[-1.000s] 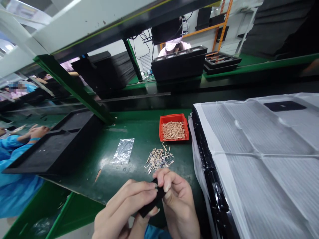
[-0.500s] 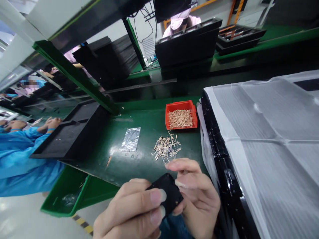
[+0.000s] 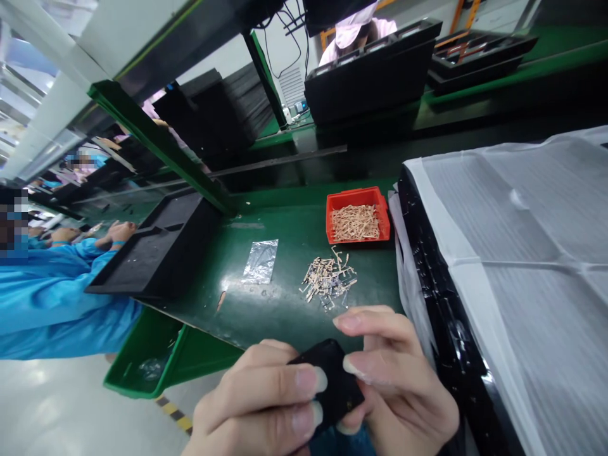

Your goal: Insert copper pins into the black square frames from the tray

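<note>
A small flat black rectangular piece is held up close to me, above the table's near edge. My left hand grips its left side, with fingers laid over the face. On its right side, my right hand has the thumb and a finger closed against the edge, and the index finger is bent out above it. Just beyond my hands, a loose pile of small beige and silver strip-like parts lies on the green table. The exact kind of the black piece cannot be made out.
A red bin of beige strips stands behind the pile. Left of it lies a clear plastic bag. A black tray and a blue-sleeved co-worker are at left. White sheeting covers a black stack at right. A green bin sits below.
The whole scene has shifted slightly to the right as the camera turned. Both hands still hold the black piece in nearly the same grip.
</note>
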Action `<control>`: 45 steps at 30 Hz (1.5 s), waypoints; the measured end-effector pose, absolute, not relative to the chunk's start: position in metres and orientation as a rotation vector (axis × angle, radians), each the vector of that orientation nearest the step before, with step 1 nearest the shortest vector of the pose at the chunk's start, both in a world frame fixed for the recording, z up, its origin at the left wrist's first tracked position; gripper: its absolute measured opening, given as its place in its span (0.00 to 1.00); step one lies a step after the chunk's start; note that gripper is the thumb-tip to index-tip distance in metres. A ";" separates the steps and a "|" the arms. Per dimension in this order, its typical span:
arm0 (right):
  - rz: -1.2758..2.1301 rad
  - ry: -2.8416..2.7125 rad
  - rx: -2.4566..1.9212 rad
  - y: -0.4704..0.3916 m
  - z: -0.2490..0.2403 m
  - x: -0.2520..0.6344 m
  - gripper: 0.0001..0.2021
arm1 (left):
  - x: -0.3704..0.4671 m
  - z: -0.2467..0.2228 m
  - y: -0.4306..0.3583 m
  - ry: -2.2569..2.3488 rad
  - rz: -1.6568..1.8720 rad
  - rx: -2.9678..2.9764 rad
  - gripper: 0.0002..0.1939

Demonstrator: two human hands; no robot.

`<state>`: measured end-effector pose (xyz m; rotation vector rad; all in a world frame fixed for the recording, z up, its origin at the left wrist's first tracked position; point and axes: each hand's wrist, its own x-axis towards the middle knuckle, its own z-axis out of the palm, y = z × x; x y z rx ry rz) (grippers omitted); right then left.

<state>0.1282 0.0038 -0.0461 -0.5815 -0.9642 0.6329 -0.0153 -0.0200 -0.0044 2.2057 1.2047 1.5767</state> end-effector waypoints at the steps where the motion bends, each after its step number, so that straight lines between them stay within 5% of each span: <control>1: 0.609 -0.969 -0.592 0.003 -0.046 0.128 0.05 | -0.013 0.001 -0.016 1.144 1.594 2.234 0.09; 22: 0.211 -1.168 -0.846 -0.001 -0.050 0.130 0.13 | -0.006 -0.009 -0.013 0.982 1.343 2.077 0.07; 34: 0.710 -1.209 -0.922 0.020 -0.065 0.143 0.07 | -0.002 -0.012 -0.009 1.257 1.411 1.783 0.13; 45: 0.693 -1.172 -0.837 0.018 -0.073 0.143 0.09 | -0.007 -0.014 -0.005 1.200 1.343 1.736 0.12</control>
